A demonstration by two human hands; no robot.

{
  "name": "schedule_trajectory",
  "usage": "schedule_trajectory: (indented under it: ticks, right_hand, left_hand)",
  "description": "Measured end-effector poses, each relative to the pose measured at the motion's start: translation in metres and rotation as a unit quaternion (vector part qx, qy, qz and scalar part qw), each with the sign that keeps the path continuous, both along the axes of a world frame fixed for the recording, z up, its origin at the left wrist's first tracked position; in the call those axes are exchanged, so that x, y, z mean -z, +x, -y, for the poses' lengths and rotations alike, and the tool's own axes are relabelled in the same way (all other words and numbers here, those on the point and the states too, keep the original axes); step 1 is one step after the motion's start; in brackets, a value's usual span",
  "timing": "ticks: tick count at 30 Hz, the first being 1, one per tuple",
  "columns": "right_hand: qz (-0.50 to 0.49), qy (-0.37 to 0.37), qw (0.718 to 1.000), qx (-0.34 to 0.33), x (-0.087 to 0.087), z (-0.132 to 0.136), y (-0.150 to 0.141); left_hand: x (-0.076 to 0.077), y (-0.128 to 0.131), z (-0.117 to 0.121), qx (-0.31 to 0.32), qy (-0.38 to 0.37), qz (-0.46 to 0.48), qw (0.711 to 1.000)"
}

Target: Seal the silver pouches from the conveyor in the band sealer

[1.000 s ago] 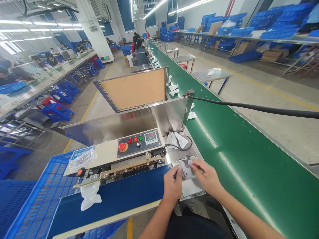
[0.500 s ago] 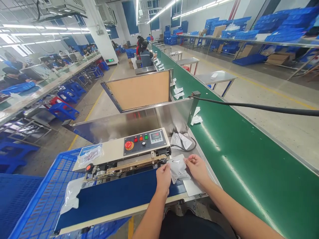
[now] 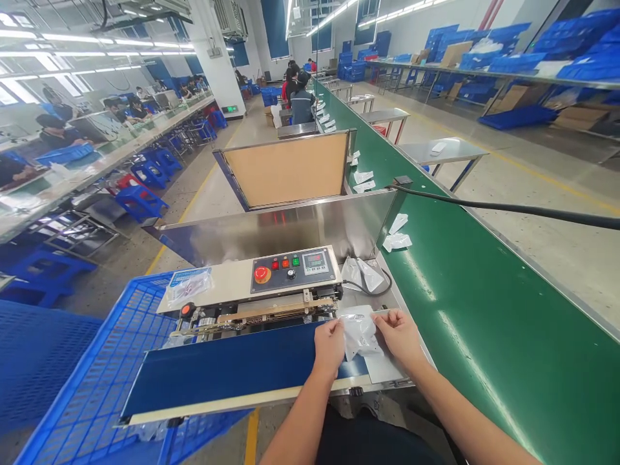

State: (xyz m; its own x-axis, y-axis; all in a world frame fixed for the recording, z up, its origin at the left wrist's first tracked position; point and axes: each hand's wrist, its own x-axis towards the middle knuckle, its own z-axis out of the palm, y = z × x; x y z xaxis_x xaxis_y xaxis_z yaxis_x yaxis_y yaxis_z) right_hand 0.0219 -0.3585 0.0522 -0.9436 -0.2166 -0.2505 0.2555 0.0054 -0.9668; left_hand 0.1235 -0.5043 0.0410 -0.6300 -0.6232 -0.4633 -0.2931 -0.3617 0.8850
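Clear bag [image 3: 359,336] — between hands [image 3: 329,347], blue crate [image 3: 82,394] below

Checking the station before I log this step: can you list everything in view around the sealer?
band sealer: 1, cream and steel, centre, ahead of the hands
emergency stop button: 1, red, on the sealer's panel
sealer feed belt: 1, dark blue, left of the hands
green conveyor: 1, green, running along the right
white pouches: 2, white, on the green conveyor beside the steel guard
steel guard: 1, stainless, behind the sealer
plastic crate: 1, blue, under and left of the sealer
co-worker: 1, grey top, far along the conveyor
plastic bag: 1, clear, between the hands
left hand: 1, on the bag's left side
right hand: 1, on the bag's right side
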Motion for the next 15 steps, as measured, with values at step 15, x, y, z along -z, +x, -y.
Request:
schedule_trajectory:
  ticks: [15]
  right_hand:
    - [-0.005, 0.064, 0.998, 0.007, -0.012, -0.004, 0.001]
  left_hand:
    - [-0.008, -0.003, -0.006, 0.014, -0.093, 0.049, 0.994]
